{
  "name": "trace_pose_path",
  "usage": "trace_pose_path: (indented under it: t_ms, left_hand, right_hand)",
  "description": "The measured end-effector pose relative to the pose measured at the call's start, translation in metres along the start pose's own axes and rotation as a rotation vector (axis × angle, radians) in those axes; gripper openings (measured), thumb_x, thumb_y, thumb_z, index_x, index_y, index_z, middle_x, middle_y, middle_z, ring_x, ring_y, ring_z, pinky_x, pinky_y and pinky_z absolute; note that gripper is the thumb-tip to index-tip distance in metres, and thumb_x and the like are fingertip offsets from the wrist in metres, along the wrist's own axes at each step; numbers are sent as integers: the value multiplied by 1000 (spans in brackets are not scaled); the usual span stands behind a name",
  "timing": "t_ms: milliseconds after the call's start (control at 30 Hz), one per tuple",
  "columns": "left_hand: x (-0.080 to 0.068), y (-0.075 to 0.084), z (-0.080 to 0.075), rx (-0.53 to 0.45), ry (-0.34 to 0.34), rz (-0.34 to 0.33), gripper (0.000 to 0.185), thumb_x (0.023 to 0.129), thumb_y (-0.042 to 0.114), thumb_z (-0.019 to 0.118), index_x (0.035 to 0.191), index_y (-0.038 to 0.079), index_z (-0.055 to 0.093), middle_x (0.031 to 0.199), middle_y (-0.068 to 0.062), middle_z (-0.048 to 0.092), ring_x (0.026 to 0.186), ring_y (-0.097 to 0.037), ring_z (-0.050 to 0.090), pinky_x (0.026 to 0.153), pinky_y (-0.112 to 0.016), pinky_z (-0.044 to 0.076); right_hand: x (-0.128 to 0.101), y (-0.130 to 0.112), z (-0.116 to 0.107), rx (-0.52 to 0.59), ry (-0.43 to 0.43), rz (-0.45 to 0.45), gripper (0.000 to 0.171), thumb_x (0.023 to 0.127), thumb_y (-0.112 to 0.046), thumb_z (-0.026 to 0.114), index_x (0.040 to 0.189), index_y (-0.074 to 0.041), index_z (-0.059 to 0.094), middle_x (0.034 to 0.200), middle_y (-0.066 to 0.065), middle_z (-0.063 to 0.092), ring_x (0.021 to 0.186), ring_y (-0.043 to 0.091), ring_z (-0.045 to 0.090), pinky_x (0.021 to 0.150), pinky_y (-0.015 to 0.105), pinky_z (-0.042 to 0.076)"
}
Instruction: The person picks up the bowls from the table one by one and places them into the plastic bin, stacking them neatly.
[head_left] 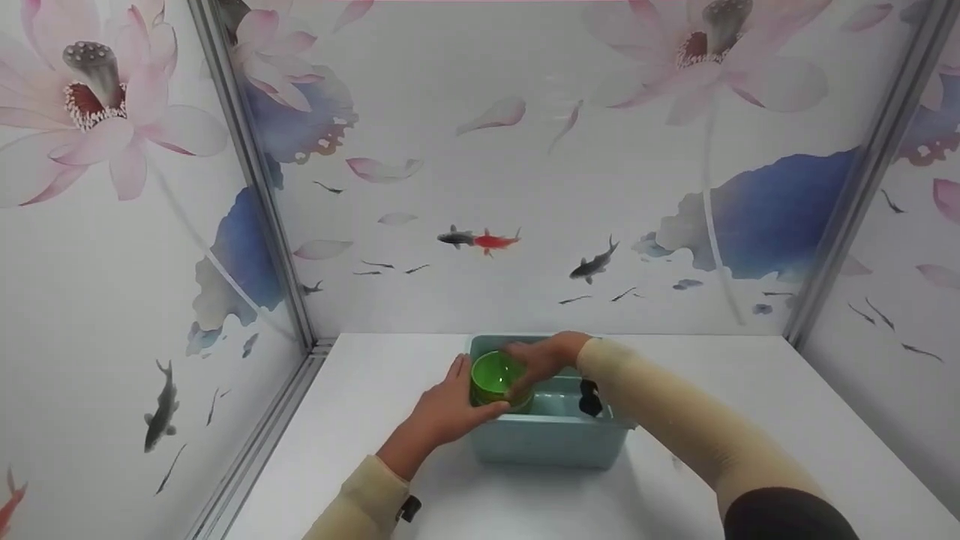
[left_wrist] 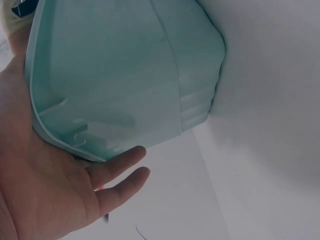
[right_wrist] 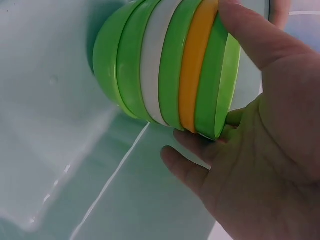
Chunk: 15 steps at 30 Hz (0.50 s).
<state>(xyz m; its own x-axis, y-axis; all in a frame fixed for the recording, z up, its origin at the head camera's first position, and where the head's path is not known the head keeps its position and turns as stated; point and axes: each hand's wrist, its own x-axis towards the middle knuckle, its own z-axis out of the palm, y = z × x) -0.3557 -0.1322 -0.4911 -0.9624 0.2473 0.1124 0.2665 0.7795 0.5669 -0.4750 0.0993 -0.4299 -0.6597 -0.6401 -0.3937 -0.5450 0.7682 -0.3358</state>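
A stack of bowls (right_wrist: 170, 70) stands inside a pale teal plastic bin (head_left: 551, 444), toward its left end. In the right wrist view the stack shows several green bowls, an orange bowl (right_wrist: 193, 70) and a white bowl (right_wrist: 154, 70). The top green bowl (head_left: 495, 377) faces up in the head view. My right hand (head_left: 546, 358) grips the stack near its top, thumb on one side and fingers on the other. At the bin's left rim rests my left hand (head_left: 448, 409), two straight fingers (left_wrist: 125, 162) showing by the outer wall and the thumb reaching across the near rim.
The bin stands on a white table (head_left: 360, 420) near the back wall. Panels printed with lotus flowers and fish enclose the table, joined by metal posts (head_left: 255, 172). A black object (head_left: 590, 397) shows by the right wrist, over the bin's right end.
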Motion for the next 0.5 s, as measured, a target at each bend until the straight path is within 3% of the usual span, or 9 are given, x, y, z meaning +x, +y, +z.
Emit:
trace_pose_path:
  t_ms: [100,167,333,500]
  left_hand:
    - [1,1,0,-5,6,3,123,96,80,66,177,5,13,180,-18,27,148,-41,54,113,-64,50]
    - [1,2,1,-2,3,0,123,95,81,65,177,5,12,180,-17,26,149,-42,54,114,-64,50]
    - [1,3,2,-1,-8,0,124,95,82,64,177,3,13,181,-18,24,150,-44,52,114,-68,48]
    - [0,1,-1,-20,-6,-15,126,94,82,66,177,3,12,181,-18,25,151,-44,51,115,-69,46]
  right_hand:
    - [-1,1,-1,-45,2,27,121,92,-76,75,179,-18,15,184,16,16,168,39,19,132,62,21]
    - [-2,3,-1,-55,7,24,122,90,-78,77,179,-21,15,184,18,15,167,41,21,130,65,23]
    - [-14,12,-6,31,64,-13,118,92,-72,79,178,-20,18,181,19,23,166,41,24,130,66,24]
    - [-47,22,-24,141,225,-130,100,101,-61,75,175,-12,29,171,21,43,159,40,41,127,61,34]
